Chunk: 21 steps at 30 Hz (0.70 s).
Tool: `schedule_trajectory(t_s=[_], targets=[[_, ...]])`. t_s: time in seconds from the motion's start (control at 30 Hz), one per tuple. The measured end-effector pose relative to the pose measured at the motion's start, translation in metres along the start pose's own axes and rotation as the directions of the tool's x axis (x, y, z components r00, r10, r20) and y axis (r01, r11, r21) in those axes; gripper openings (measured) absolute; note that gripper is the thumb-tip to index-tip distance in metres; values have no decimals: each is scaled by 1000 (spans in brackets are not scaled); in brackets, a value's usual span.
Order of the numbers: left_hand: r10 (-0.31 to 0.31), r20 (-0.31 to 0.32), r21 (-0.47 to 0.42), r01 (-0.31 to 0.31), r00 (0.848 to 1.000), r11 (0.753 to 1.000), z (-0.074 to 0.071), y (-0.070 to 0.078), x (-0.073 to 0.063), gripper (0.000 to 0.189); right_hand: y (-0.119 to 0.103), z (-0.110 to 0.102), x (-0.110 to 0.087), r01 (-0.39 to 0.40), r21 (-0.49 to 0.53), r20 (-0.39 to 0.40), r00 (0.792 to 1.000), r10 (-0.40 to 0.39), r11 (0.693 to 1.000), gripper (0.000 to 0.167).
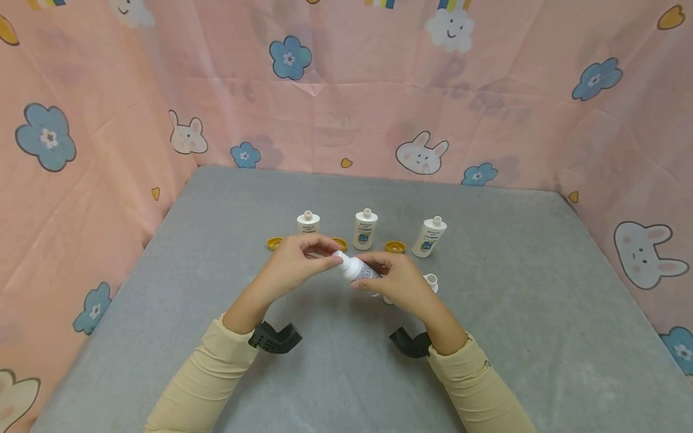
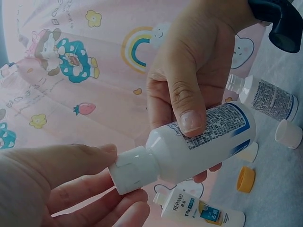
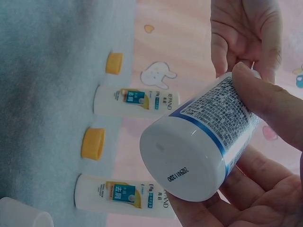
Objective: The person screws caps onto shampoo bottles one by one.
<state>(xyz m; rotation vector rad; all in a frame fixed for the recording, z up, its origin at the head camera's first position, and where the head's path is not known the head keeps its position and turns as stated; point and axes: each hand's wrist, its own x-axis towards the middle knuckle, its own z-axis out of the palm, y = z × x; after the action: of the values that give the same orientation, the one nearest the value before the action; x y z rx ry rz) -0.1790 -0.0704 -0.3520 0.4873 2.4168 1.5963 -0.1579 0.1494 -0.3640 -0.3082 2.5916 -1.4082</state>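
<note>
A white bottle (image 2: 163, 156) with a dense printed label and a blue band is held tilted above the table. My right hand (image 1: 397, 279) grips its body, thumb across the label. At the other end, my left hand (image 1: 296, 264) pinches the white cap (image 2: 135, 169) between thumb and fingers. The cap sits at the bottle's neck; how tightly cannot be told. The bottle's base (image 3: 182, 158) with a printed code faces the right wrist camera. Partly behind my right hand stands another white bottle (image 2: 272, 100) with an open neck, and a loose white cap (image 2: 289, 134) lies near it.
Behind my hands stand three uncapped cream bottles (image 1: 308, 224), (image 1: 365, 231), (image 1: 429, 237). Yellow caps (image 1: 274, 243), (image 1: 340, 243), (image 1: 395, 247) lie near them on the grey table (image 1: 541, 300). A patterned pink cloth (image 1: 346, 90) encloses the back and sides.
</note>
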Motion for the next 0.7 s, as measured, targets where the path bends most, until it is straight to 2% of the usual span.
schedule_trajectory(t_s=[0.1,0.33,0.7], targets=[[7,9,1,-7,1000,1000,0,0,0,27,1,0,0,3,-3,-2,1000,-3,1000,42],[6,11,-57,-5,1000,998,-1,0,0,36,2,0,1,5,-8,-3,1000,-5,1000,42],[-13,1,30,13,1000,999,-1,-2,1,26,1,1,1,6,-20,-2,1000,-6,1000,43]])
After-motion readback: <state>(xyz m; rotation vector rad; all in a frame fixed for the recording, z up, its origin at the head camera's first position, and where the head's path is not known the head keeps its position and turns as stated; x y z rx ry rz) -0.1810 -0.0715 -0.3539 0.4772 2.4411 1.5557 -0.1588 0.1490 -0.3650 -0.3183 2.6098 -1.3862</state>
